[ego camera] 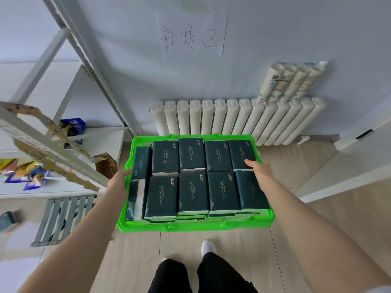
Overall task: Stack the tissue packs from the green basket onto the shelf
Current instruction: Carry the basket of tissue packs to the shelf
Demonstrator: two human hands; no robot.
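Tissue packs (192,193) fill green basket (190,226) — left hand (118,178), right hand (257,169) gripping.

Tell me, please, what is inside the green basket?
Dark tissue packs fill the green basket: two flat rows on top, others on edge at the left. Edges of a lower layer show in front; its count and the floor are covered.

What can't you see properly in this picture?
Head view:
- Packs under the top tissue packs: hidden by the top layer and the green basket wall.
- Most fingers of the left hand and right hand: behind the basket's sides.
- Gold print on the packs: too small to read.
- Snack bags on the shelf: blurred.
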